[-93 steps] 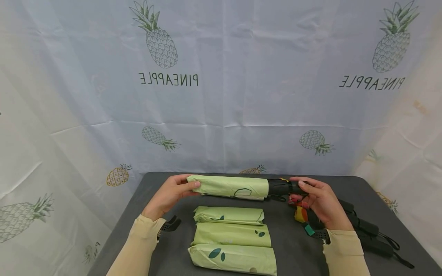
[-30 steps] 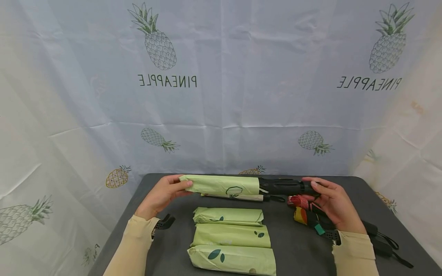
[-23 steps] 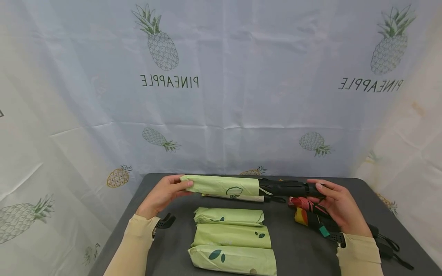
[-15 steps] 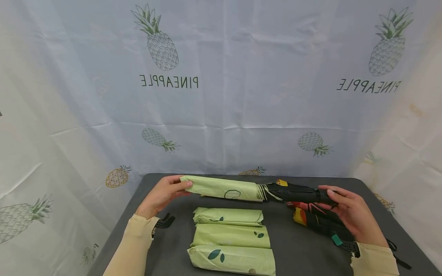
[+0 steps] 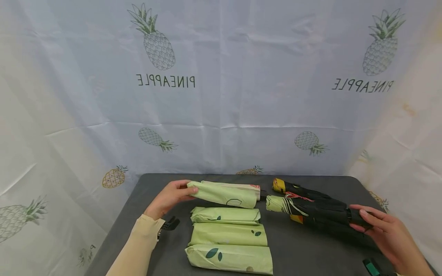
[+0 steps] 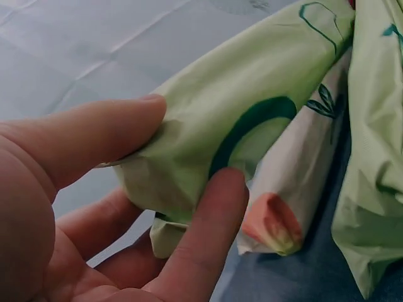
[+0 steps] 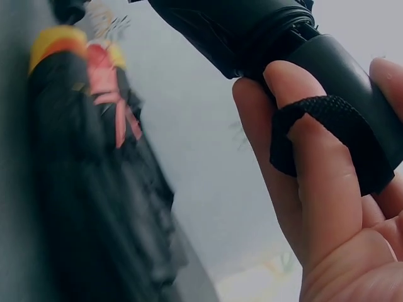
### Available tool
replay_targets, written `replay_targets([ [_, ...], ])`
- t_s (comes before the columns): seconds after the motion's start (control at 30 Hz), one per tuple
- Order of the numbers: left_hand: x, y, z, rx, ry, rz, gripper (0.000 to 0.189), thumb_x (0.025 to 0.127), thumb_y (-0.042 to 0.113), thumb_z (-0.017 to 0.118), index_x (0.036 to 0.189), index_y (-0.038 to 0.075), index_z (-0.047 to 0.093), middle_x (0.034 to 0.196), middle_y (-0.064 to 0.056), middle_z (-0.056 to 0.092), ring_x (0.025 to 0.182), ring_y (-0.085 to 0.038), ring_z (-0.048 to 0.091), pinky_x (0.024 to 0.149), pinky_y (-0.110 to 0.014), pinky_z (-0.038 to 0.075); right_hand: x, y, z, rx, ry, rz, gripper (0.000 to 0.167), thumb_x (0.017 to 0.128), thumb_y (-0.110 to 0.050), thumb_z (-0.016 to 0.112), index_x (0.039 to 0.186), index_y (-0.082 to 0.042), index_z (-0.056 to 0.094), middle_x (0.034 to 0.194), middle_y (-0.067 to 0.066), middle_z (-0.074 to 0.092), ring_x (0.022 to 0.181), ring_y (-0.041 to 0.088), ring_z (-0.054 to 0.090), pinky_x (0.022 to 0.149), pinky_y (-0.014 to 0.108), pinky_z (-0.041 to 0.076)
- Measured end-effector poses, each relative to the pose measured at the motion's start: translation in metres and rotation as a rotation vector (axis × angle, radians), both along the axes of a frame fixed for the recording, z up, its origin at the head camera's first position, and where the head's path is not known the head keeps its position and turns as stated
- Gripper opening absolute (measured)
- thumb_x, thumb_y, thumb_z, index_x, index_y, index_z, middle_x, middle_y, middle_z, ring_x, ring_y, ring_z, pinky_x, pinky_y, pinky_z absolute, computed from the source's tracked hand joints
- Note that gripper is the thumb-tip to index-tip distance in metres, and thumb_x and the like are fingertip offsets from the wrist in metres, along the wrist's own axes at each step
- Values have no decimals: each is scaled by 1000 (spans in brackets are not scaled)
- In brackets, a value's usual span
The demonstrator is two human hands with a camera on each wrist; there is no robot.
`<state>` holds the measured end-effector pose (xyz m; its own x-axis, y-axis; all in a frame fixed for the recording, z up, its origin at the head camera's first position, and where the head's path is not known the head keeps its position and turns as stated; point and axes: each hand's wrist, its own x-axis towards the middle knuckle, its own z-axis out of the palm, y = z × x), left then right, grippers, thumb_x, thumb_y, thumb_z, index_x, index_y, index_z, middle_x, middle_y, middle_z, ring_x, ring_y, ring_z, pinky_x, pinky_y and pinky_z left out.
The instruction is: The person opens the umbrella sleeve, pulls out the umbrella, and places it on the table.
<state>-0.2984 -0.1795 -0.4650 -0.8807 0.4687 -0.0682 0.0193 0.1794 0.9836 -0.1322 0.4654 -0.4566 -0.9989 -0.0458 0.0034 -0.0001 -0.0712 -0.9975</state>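
My left hand (image 5: 174, 197) pinches the closed end of a light green umbrella sleeve (image 5: 221, 193), thumb on top and fingers below in the left wrist view. To the right, my right hand (image 5: 390, 234) grips a folded black umbrella (image 5: 326, 212) by its handle (image 7: 352, 82). A black wrist strap (image 7: 327, 110) loops over the fingers. The umbrella's light green tip (image 5: 274, 203) is apart from the sleeve's mouth, with a short gap between them. Behind the held sleeve lies a cream-covered umbrella (image 6: 296, 170) with a reddish print at its end.
In front of the held sleeve, three light green sleeves (image 5: 226, 234) lie in a row on the dark table (image 5: 293, 253). Several folded black umbrellas, one yellow-tipped (image 5: 279, 185), lie at the right, partly hidden by the held one. A pineapple-print curtain (image 5: 221, 96) hangs behind.
My right hand has moved right and nearer, drawing the black umbrella fully out of the sleeve. In the left hand, the sleeve has sunk and its mouth has tipped down.
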Motion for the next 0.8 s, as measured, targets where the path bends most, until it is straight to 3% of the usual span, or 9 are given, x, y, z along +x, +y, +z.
replay_targets([
  [0.3, 1, 7, -13, -179, 38, -48, 52, 103, 33, 77, 150, 14, 66, 139, -13, 69, 116, -21, 71, 102, -49, 63, 21, 18, -26, 220, -267, -62, 33, 120, -27, 44, 117, -51, 67, 114, -45, 54, 99, -14, 68, 92, 30, 66],
  [0.37, 2, 9, -14, -208, 60, -71, 53, 103, 33, 77, 151, 13, 65, 142, -15, 68, 113, -21, 70, 100, -48, 63, 24, 17, -29, 258, -324, -63, 26, 120, -32, 44, 123, -49, 63, 132, -29, 60, 97, -15, 67, 94, 28, 65],
  [0.4, 2, 10, -14, -219, 71, -81, 52, 104, 32, 76, 151, 13, 65, 145, -16, 66, 113, -21, 70, 100, -47, 63, 26, 17, -32, 259, -341, -70, 24, 119, -32, 45, 125, -46, 64, 135, -25, 60, 96, -16, 65, 96, 29, 65],
  [0.43, 2, 11, -14, -229, 83, -93, 53, 104, 32, 76, 152, 13, 64, 149, -17, 64, 115, -21, 69, 99, -47, 62, 26, 18, -35, 268, -356, -71, 21, 119, -34, 46, 129, -44, 62, 148, -10, 57, 96, -16, 64, 98, 30, 64],
  [0.53, 2, 13, -15, -256, 107, -110, 52, 104, 32, 76, 152, 14, 64, 160, -18, 56, 122, -23, 67, 99, -46, 61, 28, 22, -46, 289, -398, -66, 25, 118, -40, 48, 141, -35, 56, 174, 33, 10, 94, -18, 59, 104, 33, 63],
  [0.6, 2, 14, -16, -262, 110, -110, 52, 104, 32, 75, 151, 15, 65, 164, -18, 52, 128, -24, 66, 101, -46, 61, 28, 26, -53, 296, -415, -75, 36, 116, -40, 52, 149, -27, 55, 175, 34, 7, 96, -15, 59, 106, 36, 63],
  [0.63, 2, 15, -17, -263, 109, -109, 51, 104, 32, 75, 151, 15, 65, 164, -18, 51, 130, -25, 65, 101, -46, 61, 28, 27, -57, 309, -428, -69, 44, 116, -42, 53, 155, -22, 49, 173, 38, -10, 98, -14, 59, 107, 36, 62],
  [0.73, 2, 16, -18, -272, 101, -103, 51, 104, 33, 76, 151, 17, 66, 165, -17, 51, 134, -30, 64, 103, -46, 60, 30, 32, -67, 408, -456, -73, 73, 112, -47, 60, 165, -2, 38, 173, 41, -1, 105, -2, 67, 106, 36, 63],
  [0.8, 2, 17, -18, -273, 93, -104, 51, 103, 33, 77, 151, 18, 66, 167, -16, 49, 142, -36, 59, 106, -48, 59, 33, 35, -73, 523, -467, -82, 88, 107, -53, 65, 163, 9, 36, 169, 43, 19, 106, 11, 73, 101, 37, 65],
])
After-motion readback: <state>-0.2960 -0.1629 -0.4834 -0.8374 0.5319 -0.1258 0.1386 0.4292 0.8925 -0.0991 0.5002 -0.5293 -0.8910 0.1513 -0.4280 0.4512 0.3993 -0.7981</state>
